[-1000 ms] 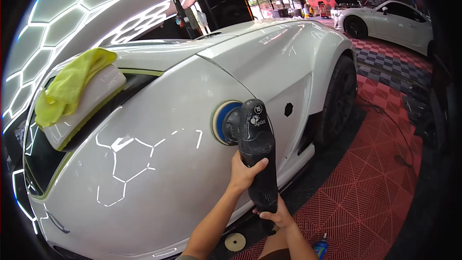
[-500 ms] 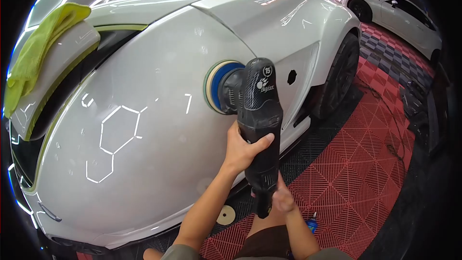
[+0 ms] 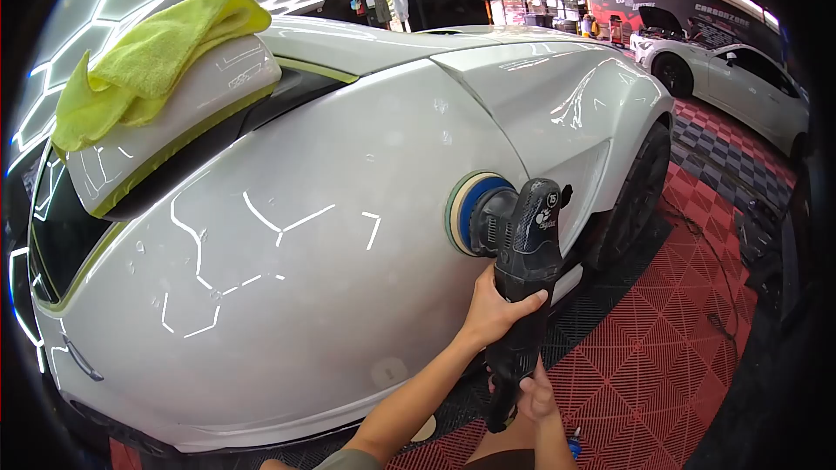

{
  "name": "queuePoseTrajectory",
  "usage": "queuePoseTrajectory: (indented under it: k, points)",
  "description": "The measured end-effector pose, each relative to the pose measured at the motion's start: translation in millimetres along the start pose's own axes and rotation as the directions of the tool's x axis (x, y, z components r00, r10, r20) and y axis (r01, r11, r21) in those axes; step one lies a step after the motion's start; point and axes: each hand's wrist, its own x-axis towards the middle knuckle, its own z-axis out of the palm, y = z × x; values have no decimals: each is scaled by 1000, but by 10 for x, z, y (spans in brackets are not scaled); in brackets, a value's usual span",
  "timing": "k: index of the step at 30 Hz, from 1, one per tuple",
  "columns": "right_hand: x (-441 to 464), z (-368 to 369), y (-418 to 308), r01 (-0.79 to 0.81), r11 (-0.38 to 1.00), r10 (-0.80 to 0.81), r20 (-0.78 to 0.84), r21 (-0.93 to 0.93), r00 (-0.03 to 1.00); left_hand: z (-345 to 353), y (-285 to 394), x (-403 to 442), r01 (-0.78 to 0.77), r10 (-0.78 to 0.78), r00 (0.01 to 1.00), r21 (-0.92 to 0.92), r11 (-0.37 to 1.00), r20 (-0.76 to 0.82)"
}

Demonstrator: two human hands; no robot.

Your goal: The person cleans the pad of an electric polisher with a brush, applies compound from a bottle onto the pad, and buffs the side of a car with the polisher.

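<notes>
A black polisher [image 3: 529, 239] with a paw logo and the number 15 stands upright against the white car's door [image 3: 287, 313]. Its round pad [image 3: 470, 213], layered green, cream and blue, lies against or very close to the paint. My left hand [image 3: 501, 309] wraps round the polisher's body, thumb along the near side. Lower down, my right hand [image 3: 537, 396] has curled fingers at the polisher's rear end; the body partly hides its grip.
A yellow-green microfibre towel [image 3: 165, 61] drapes over the taped side mirror [image 3: 192, 122]. On the tiled floor [image 3: 627, 348] lie a cable [image 3: 710, 244], a partly hidden cream disc [image 3: 425, 428] and a blue bottle [image 3: 575, 444]. Another white car [image 3: 740, 87] stands at the back right.
The view has tilted up, so car and polisher appear lower and further right. Against the door the pad has barely shifted. My right hand, blurred before, is now sharper at the polisher's rear.
</notes>
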Motion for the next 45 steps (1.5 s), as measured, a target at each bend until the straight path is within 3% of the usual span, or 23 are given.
queuePoseTrajectory:
  k: [4,6,7,9,15,21,23,26,32,34,41,45]
  points:
    - [0,-17,60,102,992,-98,51,-80,994,22,-17,5,5,-4,1000,36,999,-15]
    - [32,-81,140,6,934,-2,12,-356,1000,27,-38,12,0,1,1000,65,998,-14]
    - [47,-117,231,13,934,-10,11,-358,1000,26,-76,9,-13,14,1000,81,997,-9]
    - [133,-97,346,-10,884,-126,-259,-466,958,38,-127,49,-38,39,999,94,995,-1]
    - [209,-148,253,113,907,-242,-282,-406,928,200,-175,234,-2,-1,1000,103,995,30]
    - [287,-220,301,181,895,-302,-255,-408,918,259,-321,303,-83,83,997,151,985,6]
    - [305,-315,345,172,898,-286,-238,-405,928,240,-350,309,-80,80,997,121,989,8]
    - [323,-414,477,184,914,-282,-243,-361,928,229,-351,279,-100,101,995,223,970,5]
    - [294,-422,528,197,916,-292,-243,-350,925,244,-287,90,19,-16,1000,122,992,-26]
    - [247,-420,534,206,907,-303,-229,-368,925,297,-353,34,-38,57,991,153,988,-121]
    - [121,-465,447,175,888,-297,-241,-425,924,340,-432,-77,-98,111,983,97,991,-147]
    - [285,-434,370,208,895,-313,-222,-395,923,328,-324,116,13,-5,998,132,991,-59]
